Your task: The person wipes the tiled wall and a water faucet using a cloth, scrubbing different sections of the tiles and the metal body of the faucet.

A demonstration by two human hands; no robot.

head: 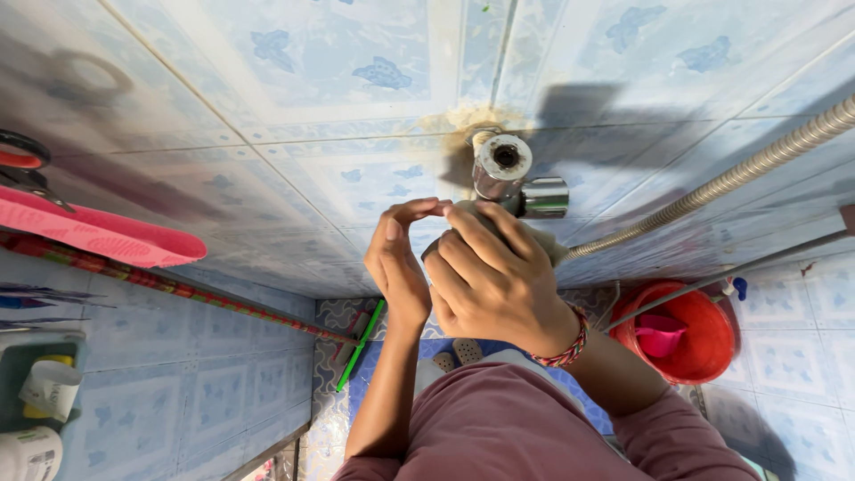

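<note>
Both hands at a chrome wall valve (503, 174): right hand (490, 281) closed around the fitting, left hand (398, 263) pinching alongside, steadying it by the metal hose (739, 174).

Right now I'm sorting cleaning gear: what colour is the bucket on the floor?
Red bucket, clearest in the head view.

— What hangs on the tiled wall (294, 80) to the left?

— A pink flat tool (98, 233), lying slantwise, with a red-handled thing (20, 151) just above it at the edge. A long patterned pole (178, 287) runs beneath.

— And lower down?

— A red bucket (704, 352) sits on the floor at the right, holding a pink scoop (661, 337). A green-handled brush (359, 346) leans in the corner. White containers (31, 452) stand at bottom left.
</note>
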